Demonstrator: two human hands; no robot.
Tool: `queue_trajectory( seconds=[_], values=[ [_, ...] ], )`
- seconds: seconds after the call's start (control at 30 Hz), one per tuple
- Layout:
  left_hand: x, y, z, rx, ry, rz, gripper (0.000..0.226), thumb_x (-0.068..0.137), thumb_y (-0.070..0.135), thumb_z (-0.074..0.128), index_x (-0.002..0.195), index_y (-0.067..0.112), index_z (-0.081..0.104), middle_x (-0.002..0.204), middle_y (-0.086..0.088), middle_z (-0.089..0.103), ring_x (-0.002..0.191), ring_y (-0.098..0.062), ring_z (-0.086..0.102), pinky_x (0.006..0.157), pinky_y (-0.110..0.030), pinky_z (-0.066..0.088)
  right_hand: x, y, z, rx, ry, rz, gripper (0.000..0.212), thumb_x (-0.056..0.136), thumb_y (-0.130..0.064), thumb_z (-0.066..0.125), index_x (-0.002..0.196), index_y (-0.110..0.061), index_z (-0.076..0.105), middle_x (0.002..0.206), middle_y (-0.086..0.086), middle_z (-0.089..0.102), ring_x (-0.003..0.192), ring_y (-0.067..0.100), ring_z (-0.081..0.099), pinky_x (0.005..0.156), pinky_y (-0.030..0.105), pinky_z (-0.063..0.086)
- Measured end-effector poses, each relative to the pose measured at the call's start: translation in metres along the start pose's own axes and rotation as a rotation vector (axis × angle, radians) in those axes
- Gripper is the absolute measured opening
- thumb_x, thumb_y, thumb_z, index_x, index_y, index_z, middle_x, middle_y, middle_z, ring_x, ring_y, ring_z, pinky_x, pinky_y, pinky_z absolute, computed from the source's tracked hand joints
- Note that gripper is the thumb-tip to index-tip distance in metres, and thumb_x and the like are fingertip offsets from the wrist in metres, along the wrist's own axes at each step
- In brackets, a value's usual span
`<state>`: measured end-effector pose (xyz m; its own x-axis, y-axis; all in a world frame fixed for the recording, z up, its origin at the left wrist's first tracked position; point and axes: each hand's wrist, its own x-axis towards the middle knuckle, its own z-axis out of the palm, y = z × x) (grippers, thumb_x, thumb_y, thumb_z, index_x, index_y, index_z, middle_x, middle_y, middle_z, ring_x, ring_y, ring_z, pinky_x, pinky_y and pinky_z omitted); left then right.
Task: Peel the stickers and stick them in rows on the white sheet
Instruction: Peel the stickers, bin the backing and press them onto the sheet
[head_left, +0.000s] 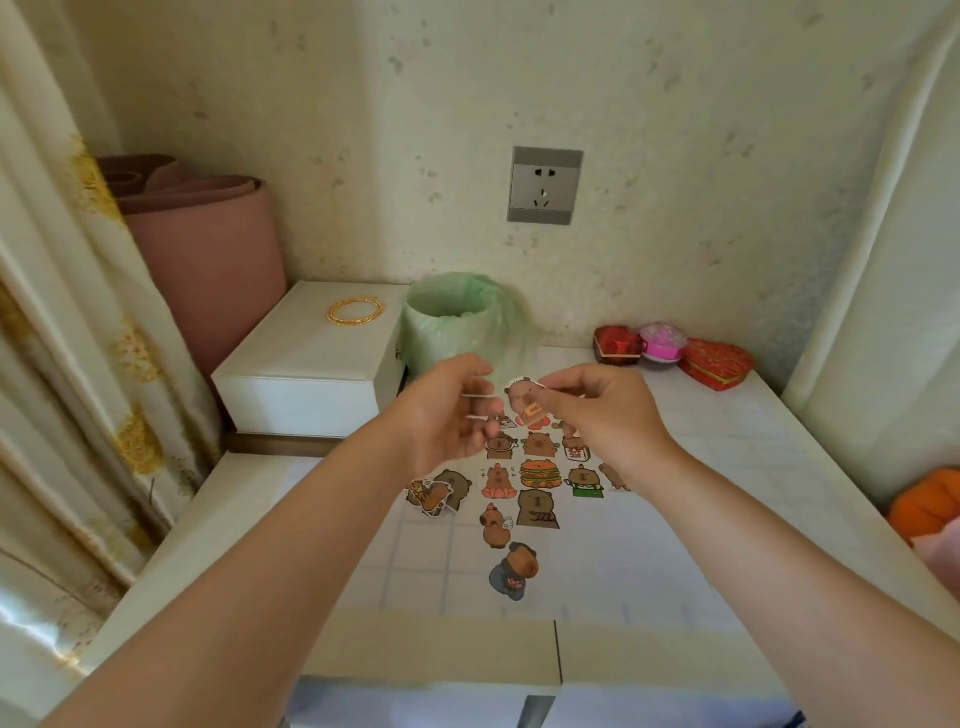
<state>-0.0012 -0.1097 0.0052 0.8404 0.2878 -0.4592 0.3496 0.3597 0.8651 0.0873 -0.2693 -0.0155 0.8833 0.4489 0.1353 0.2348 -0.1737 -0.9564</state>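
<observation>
A pale worktop (249, 499) carries a white sheet (675, 519) marked with faint grid lines. Behind the sheet's far left corner stand a white box (311, 364) and a bin (452, 322) lined with green plastic. Rows of capybara stickers (537, 475) sit on the sheet's middle, and loose stickers (436, 491) overlap at its left edge. Above the sheet's far rows, the left hand (441, 415) has its grip curled round a thin white slip (480, 396). The right hand (608, 415) has its grip pinching a single sticker (524, 397) between thumb and fingers.
</observation>
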Motion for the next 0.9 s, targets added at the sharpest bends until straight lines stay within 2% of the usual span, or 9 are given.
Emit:
queue_trajectory(
  seconds=[0.1,0.17,0.3,0.47,0.53,0.63,0.7,0.8,0.9],
  values=[
    [0.005,-0.004,0.004,0.295,0.184,0.214,0.011,0.095,0.023,0.059,0.098,0.013,0.063,0.085,-0.002,0.067,0.069,-0.016,0.06,0.06,-0.026,0.048,-0.001,0.006,-0.01,0.102,-0.107,0.21,0.006,0.088,-0.015,0.075,0.093,-0.014,0.077,0.077,0.002,0.074,0.05,0.011,0.053,0.048,0.024,0.037],
    [0.005,-0.008,0.008,0.41,0.169,0.255,0.01,0.095,0.023,0.06,0.099,0.016,0.066,0.091,0.0,0.071,0.075,-0.014,0.062,0.065,-0.026,0.05,-0.001,0.01,-0.014,0.157,-0.138,0.281,0.007,0.088,-0.017,0.075,0.094,-0.015,0.077,0.082,0.004,0.076,0.053,0.014,0.053,0.048,0.025,0.035],
    [0.008,-0.015,0.014,0.532,0.154,0.275,0.009,0.095,0.02,0.061,0.094,0.018,0.07,0.086,0.005,0.072,0.063,-0.005,0.063,0.057,-0.018,0.05,-0.003,0.016,-0.019,0.19,-0.17,0.363,0.015,0.087,-0.02,0.076,0.1,-0.014,0.075,0.085,0.005,0.076,0.056,0.015,0.054,0.048,0.025,0.035],
    [0.011,-0.02,0.02,0.555,0.148,0.27,0.012,0.093,0.013,0.061,0.093,0.008,0.072,0.079,-0.003,0.068,0.054,-0.005,0.06,0.05,-0.016,0.049,-0.009,0.014,-0.028,0.076,-0.186,0.342,0.01,0.088,-0.02,0.075,0.097,-0.015,0.075,0.077,0.002,0.074,0.048,0.01,0.054,0.044,0.022,0.034],
    [0.013,-0.023,0.023,0.634,0.158,0.279,0.014,0.092,0.014,0.06,0.091,0.007,0.072,0.079,-0.006,0.07,0.059,-0.007,0.063,0.057,-0.02,0.055,-0.01,0.015,-0.031,-0.018,-0.182,0.331,0.012,0.086,-0.023,0.077,0.097,-0.017,0.075,0.074,0.003,0.072,0.045,0.009,0.053,0.042,0.021,0.03],
    [0.017,-0.027,0.027,0.742,0.157,0.348,0.01,0.09,0.015,0.06,0.086,0.013,0.069,0.08,-0.008,0.073,0.063,-0.011,0.066,0.071,-0.037,0.061,-0.01,0.018,-0.034,-0.079,-0.197,0.332,0.016,0.085,-0.025,0.078,0.099,-0.019,0.075,0.091,0.009,0.075,0.048,0.012,0.055,0.046,0.023,0.029],
    [0.018,-0.03,0.031,0.791,0.146,0.408,0.008,0.091,0.015,0.06,0.086,0.015,0.066,0.077,-0.004,0.069,0.065,-0.016,0.066,0.072,-0.041,0.06,-0.009,0.017,-0.038,-0.117,-0.216,0.34,0.025,0.084,-0.027,0.079,0.107,-0.022,0.07,0.094,0.007,0.076,0.05,0.014,0.056,0.046,0.024,0.031],
    [0.018,-0.032,0.035,0.899,0.126,0.491,0.011,0.093,0.014,0.057,0.085,0.019,0.063,0.075,0.0,0.062,0.072,-0.025,0.065,0.063,-0.033,0.056,-0.009,0.015,-0.047,-0.17,-0.229,0.336,0.024,0.088,-0.024,0.074,0.108,-0.028,0.061,0.094,0.008,0.076,0.056,0.019,0.058,0.042,0.022,0.033],
    [0.02,-0.032,0.039,0.946,0.108,0.516,0.013,0.093,0.015,0.057,0.083,0.023,0.062,0.079,-0.001,0.063,0.079,-0.028,0.068,0.059,-0.03,0.052,-0.008,0.018,-0.055,-0.229,-0.205,0.254,0.014,0.09,-0.021,0.072,0.099,-0.029,0.066,0.094,0.009,0.072,0.054,0.017,0.059,0.041,0.017,0.038]
  ],
)
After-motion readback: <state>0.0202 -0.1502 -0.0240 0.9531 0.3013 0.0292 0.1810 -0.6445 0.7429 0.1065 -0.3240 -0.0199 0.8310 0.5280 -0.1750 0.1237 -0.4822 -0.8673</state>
